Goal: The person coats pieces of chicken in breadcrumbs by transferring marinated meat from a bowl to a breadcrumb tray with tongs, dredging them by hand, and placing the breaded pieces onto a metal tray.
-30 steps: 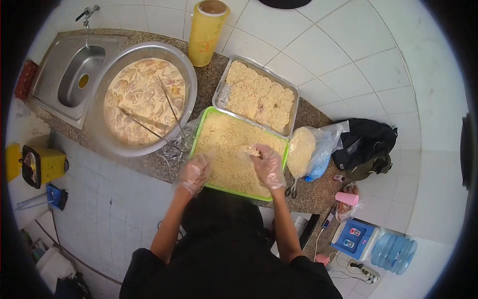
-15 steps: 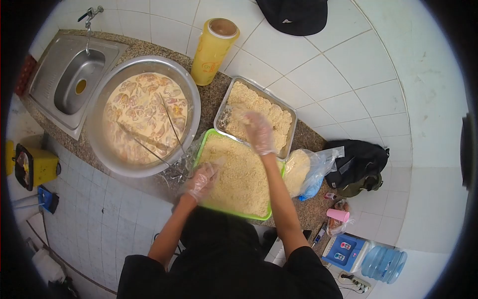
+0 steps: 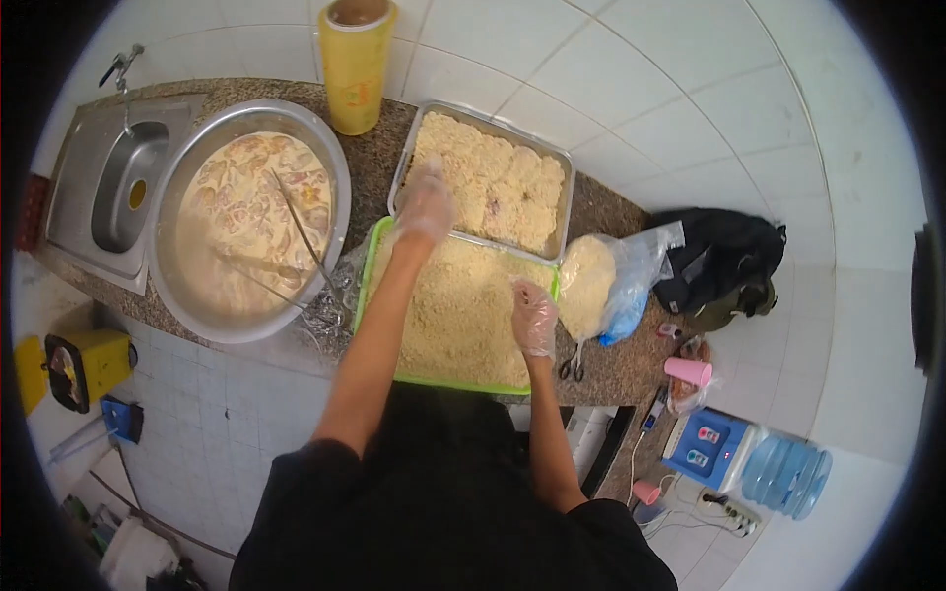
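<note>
Both hands wear clear plastic gloves. My left hand (image 3: 426, 205) reaches over the left end of a metal tray (image 3: 569, 212) of crumb-coated pieces (image 3: 507, 177). Its fingers stretch forward onto the coating, slightly blurred, with no separate piece visible in them. My right hand (image 3: 534, 317) hovers above the right side of a green-rimmed tray (image 3: 463, 384) spread with pale crumbs (image 3: 448, 305). Its fingers are curled in, and nothing shows between them. The green tray sits in front of the metal one.
A large metal basin (image 3: 340, 187) of meat pieces in creamy liquid holds tongs (image 3: 304, 229). Behind stands a yellow roll (image 3: 357, 74). To the right lie a bag of crumbs (image 3: 588, 286), scissors (image 3: 572, 369), a black bag (image 3: 724, 261) and a pink cup (image 3: 688, 371). A sink (image 3: 118, 197) is at left.
My left hand has gone from the crumb tray to the metal tray's left end. My right hand has drawn back from the metal tray to the crumb tray's right side. The view has shifted.
</note>
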The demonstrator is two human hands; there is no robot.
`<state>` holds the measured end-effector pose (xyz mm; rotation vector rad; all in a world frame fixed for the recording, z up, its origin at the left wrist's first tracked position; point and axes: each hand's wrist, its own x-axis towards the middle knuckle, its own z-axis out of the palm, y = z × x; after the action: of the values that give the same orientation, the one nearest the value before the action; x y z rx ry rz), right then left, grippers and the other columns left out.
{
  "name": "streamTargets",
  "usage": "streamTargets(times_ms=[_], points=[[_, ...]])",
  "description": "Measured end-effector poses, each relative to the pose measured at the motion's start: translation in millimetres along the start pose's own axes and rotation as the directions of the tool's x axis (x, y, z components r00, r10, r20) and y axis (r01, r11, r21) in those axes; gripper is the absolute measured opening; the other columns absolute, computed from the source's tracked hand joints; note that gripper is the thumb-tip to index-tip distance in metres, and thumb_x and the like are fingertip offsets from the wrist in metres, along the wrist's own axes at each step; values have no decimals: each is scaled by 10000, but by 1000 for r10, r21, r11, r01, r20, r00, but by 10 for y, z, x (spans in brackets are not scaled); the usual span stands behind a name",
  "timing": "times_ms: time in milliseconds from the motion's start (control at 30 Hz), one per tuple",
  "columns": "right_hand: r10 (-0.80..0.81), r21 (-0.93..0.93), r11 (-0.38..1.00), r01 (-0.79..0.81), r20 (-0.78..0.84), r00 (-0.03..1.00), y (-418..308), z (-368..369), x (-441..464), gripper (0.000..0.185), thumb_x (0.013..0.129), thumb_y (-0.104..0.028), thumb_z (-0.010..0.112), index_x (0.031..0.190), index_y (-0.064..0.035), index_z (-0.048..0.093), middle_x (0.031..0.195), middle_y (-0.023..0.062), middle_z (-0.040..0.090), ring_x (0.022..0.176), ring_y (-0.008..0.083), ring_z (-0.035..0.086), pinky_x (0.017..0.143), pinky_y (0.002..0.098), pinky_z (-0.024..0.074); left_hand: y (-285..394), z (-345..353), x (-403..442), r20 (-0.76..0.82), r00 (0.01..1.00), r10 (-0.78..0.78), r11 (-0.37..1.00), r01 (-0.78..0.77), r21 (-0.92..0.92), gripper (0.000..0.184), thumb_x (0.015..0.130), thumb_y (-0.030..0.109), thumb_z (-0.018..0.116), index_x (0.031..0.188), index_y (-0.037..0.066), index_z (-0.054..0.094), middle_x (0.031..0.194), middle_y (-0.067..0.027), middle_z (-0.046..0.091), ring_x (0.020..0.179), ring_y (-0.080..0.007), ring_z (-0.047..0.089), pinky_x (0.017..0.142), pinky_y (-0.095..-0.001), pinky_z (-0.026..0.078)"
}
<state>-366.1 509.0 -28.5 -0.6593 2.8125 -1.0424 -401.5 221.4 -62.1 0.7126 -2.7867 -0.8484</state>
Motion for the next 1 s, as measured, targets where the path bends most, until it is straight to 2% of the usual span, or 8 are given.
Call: streamTargets(times_ms=[200,300,367,567,667,767,867,1000], points=[[-9,-43,999,14,116,993,-124,143,-142,185,935,-151,645,1053,-40,733,1033,210,732,993,379,696,842,441,556,32,57,48,302,949,87,967,-153,203,305,956,205,561,1107,-19,703,1151,-250,696,1111,-369,665,970,-415,519],[-79,-184,976,114,187,979,-158,396,-129,193,896,-176,688,1037,-52,731,1007,201,728,953,367,700,819,432,556,344,-509,-607,126,992,-28,1000,27,12,270,973,175,546,1079,-14,707,1051,-228,721,1021,-363,693,920,-431,539],[-48,-223,971,86,170,984,-43,581,-187,189,854,-171,730,1001,-54,720,973,207,720,898,346,713,809,412,554,205,-432,-1144,-369,919,138,924,-254,-286,202,969,117,561,1020,7,723,991,-210,725,947,-367,700,866,-459,555],[66,405,889,-216,353,933,-44,921,-221,309,865,-257,737,1083,-38,726,1037,180,737,935,337,704,783,417,563,-206,-561,-2400,-260,964,-46,983,-2,-182,95,900,54,659,964,53,730,913,-195,695,844,-388,683,761,-453,563],[-286,145,953,265,152,946,-589,839,-276,259,868,-206,741,1086,-68,736,1072,179,728,1058,361,681,918,442,538,-341,-584,-2690,-246,962,-116,979,69,-192,74,869,53,695,935,49,727,876,-191,686,821,-368,687,735,-451,549],[-387,-270,832,486,345,855,-293,1212,-530,270,873,-214,736,1097,-63,737,1111,185,726,1091,359,672,959,433,530,-444,-618,-2806,-248,963,-106,982,62,-176,70,859,65,714,927,51,729,882,-191,689,832,-363,692,740,-445,547],[-326,-315,779,543,536,779,-112,988,-439,311,875,-236,729,1147,-84,731,1103,196,726,1046,376,685,937,442,543,-514,-685,-2848,-181,980,-82,988,56,-145,87,860,84,725,943,59,736,904,-193,698,834,-372,693,750,-445,552],[-148,-9,986,164,395,907,-227,390,-485,348,859,-257,747,1156,-78,725,1016,207,722,934,394,702,847,449,560,-548,-728,-2836,-216,974,-68,961,5,-276,116,868,125,734,966,63,748,911,-200,710,825,-386,697,744,-454,556]])
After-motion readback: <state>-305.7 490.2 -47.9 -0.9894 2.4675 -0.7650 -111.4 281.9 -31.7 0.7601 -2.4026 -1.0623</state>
